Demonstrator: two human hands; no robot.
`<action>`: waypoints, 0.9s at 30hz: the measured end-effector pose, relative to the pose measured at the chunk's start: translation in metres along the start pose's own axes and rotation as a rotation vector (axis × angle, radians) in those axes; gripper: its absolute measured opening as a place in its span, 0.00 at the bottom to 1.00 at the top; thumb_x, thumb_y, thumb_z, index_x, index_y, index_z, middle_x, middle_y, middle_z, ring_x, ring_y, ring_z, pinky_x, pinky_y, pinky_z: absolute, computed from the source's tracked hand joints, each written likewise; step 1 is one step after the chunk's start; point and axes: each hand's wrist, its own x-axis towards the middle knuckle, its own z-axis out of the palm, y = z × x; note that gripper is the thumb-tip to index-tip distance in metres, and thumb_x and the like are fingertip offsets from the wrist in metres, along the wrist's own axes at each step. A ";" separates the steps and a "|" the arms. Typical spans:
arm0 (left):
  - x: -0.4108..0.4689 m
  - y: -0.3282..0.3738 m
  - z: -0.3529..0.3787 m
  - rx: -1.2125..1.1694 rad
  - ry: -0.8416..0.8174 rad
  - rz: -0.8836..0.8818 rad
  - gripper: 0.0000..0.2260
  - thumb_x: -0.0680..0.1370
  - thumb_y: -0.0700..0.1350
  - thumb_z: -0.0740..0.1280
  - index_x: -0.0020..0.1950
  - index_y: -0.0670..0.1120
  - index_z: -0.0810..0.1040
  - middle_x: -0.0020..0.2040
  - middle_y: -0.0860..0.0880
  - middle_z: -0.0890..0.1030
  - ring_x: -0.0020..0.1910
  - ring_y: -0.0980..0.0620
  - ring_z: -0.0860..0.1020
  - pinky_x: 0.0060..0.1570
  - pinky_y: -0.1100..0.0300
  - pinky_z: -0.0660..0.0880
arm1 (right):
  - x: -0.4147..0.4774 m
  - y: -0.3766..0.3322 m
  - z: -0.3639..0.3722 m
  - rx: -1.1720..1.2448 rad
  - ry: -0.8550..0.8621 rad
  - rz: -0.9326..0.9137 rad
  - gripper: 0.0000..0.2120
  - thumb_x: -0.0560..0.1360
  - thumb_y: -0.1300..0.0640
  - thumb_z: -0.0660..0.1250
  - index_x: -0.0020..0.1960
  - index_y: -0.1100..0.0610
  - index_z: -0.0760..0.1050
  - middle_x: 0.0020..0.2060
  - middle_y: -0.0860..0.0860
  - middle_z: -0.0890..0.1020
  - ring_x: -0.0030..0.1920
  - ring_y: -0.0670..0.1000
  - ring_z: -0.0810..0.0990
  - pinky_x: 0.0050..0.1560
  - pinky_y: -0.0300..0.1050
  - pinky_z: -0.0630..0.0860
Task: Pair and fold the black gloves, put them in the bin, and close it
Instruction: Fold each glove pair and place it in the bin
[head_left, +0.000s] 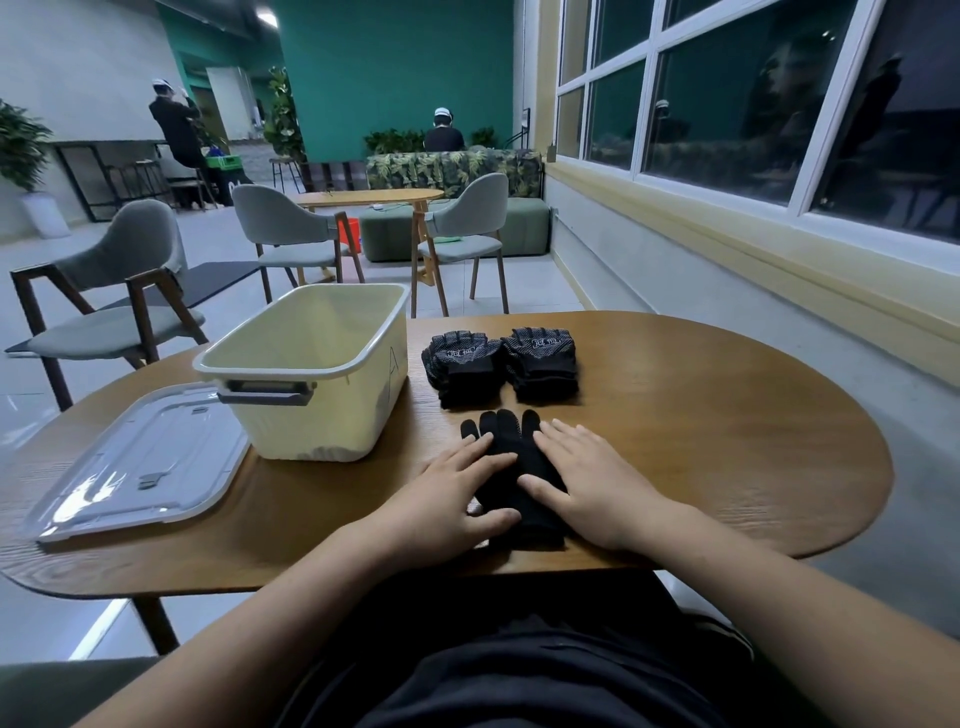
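Note:
A black glove pair lies flat on the wooden table, fingers pointing away from me. My left hand presses flat on its left side and my right hand presses flat on its right side, fingers straight. Behind them sit two folded black glove bundles, one on the left and one on the right. A cream plastic bin stands open to the left, and its clear lid lies flat on the table beside it.
The table's near edge runs just below my wrists. Grey chairs and another table stand beyond on the floor. A window wall runs along the right. Two people are far back in the room.

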 end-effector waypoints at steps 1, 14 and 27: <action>0.002 0.000 -0.003 0.010 -0.017 -0.008 0.34 0.80 0.67 0.66 0.84 0.63 0.58 0.87 0.57 0.49 0.84 0.59 0.43 0.81 0.55 0.46 | 0.000 0.000 0.000 0.000 0.003 0.002 0.39 0.84 0.32 0.49 0.86 0.55 0.52 0.85 0.51 0.53 0.85 0.48 0.47 0.84 0.49 0.44; 0.035 0.008 -0.013 0.141 -0.037 -0.017 0.24 0.86 0.59 0.57 0.82 0.56 0.64 0.84 0.56 0.62 0.84 0.54 0.54 0.79 0.50 0.51 | 0.000 0.000 0.002 0.007 -0.018 0.012 0.40 0.83 0.30 0.48 0.86 0.55 0.51 0.86 0.51 0.53 0.85 0.47 0.46 0.84 0.48 0.44; -0.012 0.007 -0.001 -0.023 0.341 0.323 0.17 0.77 0.61 0.74 0.61 0.55 0.83 0.59 0.58 0.78 0.59 0.55 0.75 0.61 0.62 0.70 | -0.024 -0.008 -0.005 0.198 0.532 -0.261 0.17 0.81 0.50 0.66 0.67 0.55 0.79 0.64 0.49 0.79 0.66 0.52 0.76 0.69 0.53 0.72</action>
